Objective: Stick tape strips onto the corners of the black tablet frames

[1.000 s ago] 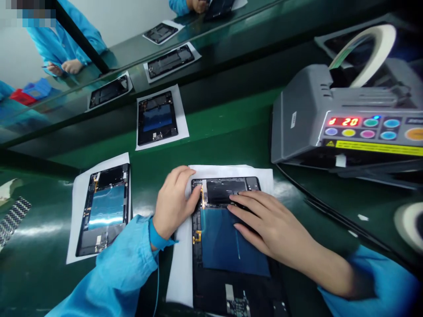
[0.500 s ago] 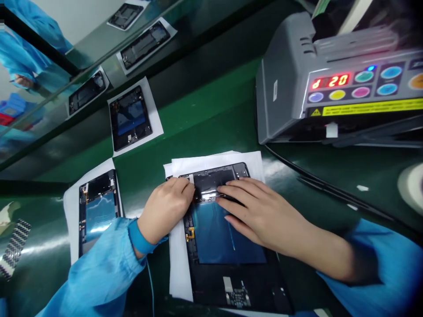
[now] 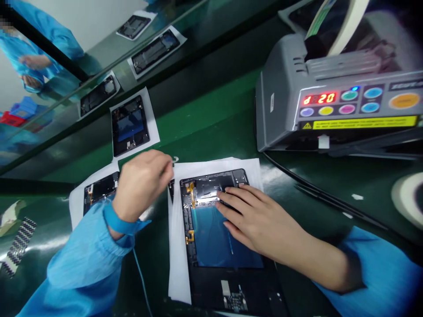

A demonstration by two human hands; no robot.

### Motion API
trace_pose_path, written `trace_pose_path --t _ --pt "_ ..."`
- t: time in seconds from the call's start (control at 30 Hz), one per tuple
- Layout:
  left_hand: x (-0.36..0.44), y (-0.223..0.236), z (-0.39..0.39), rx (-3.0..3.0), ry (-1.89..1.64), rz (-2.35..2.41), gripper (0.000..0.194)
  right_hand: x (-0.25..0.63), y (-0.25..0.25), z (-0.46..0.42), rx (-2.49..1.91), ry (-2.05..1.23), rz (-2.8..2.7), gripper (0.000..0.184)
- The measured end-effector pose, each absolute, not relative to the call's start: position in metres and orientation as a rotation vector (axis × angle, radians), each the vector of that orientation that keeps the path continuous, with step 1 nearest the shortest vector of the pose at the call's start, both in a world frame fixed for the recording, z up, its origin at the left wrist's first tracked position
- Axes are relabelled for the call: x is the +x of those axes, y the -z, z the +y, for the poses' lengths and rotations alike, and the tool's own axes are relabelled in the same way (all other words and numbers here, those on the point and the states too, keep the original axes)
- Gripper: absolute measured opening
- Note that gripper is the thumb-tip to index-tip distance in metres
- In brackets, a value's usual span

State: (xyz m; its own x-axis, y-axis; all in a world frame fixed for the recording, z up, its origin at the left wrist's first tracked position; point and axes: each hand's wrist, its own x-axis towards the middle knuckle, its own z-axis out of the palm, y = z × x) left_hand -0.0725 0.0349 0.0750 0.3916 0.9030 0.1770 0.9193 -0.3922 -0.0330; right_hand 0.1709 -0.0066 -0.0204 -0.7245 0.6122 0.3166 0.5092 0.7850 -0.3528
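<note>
An opened tablet (image 3: 228, 240) lies on white paper sheets (image 3: 178, 264), its inside showing a blue battery area, dark film and orange flex cables. My right hand (image 3: 254, 211) rests on its upper right part, fingers stretched out and nearly flat, holding nothing. Above and left of that tablet's top corner, my left hand (image 3: 143, 182) is raised with the fingers closed in a pinch. From its fingertips sticks out a small curled white strip (image 3: 176, 159), apart from the tablet. A blue wrist strap (image 3: 122, 222) with a cord circles my left wrist.
A grey tape dispenser (image 3: 280, 97) with a lit display stands at the right, its black cable (image 3: 324, 198) crossing the bench. More opened tablets lie on paper, one (image 3: 130, 125) behind my left hand. A tape roll (image 3: 411, 200) sits far right. Across the shelf is another person (image 3: 42, 48).
My left hand has lifted off the tablet's upper left corner and moved up and left with the white strip, uncovering an orange flex cable. My right hand stays on the tablet.
</note>
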Motion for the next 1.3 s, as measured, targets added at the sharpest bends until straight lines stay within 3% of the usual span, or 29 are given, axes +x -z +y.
trace_pose_path --t 0.1,0.27,0.4,0.57,0.7,0.77,0.93,1.0,1.3 --pt "-0.064 -0.092 0.016 -2.478 0.829 -1.862 0.008 0.171 0.017 -0.003 -0.822 -0.521 -2.445 0.028" --pt "-0.041 -0.075 -0.021 -2.956 1.476 -1.854 0.01 0.156 -0.007 0.002 -0.724 -1.347 -1.817 0.046" --pt "-0.04 -0.059 -0.03 -2.861 1.681 -1.815 0.013 0.135 -0.02 -0.002 -0.619 -1.651 -1.461 0.02" --pt "-0.057 -0.054 -0.037 -2.809 1.676 -1.848 0.01 0.117 -0.02 -0.009 -0.665 -1.66 -1.356 0.007" --pt "-0.076 -0.047 -0.036 -2.876 1.596 -1.867 0.006 0.112 -0.024 -0.006 -0.685 -1.541 -1.511 0.006" --pt "-0.087 -0.039 -0.032 -2.943 1.445 -1.808 0.008 0.112 -0.024 0.001 -0.735 -1.328 -1.677 0.008" --pt "-0.107 -0.011 -0.021 -2.898 0.657 -1.456 0.032 0.109 -0.004 0.027 -0.805 -0.27 -2.25 0.008" --pt "-0.107 -0.002 -0.018 -2.89 0.455 -1.382 0.038 0.105 0.008 0.035 -0.769 0.004 -2.409 0.007" --pt "-0.101 0.008 -0.017 -2.908 0.37 -1.434 0.039 0.1 0.022 0.039 -0.683 0.054 -2.618 0.018"
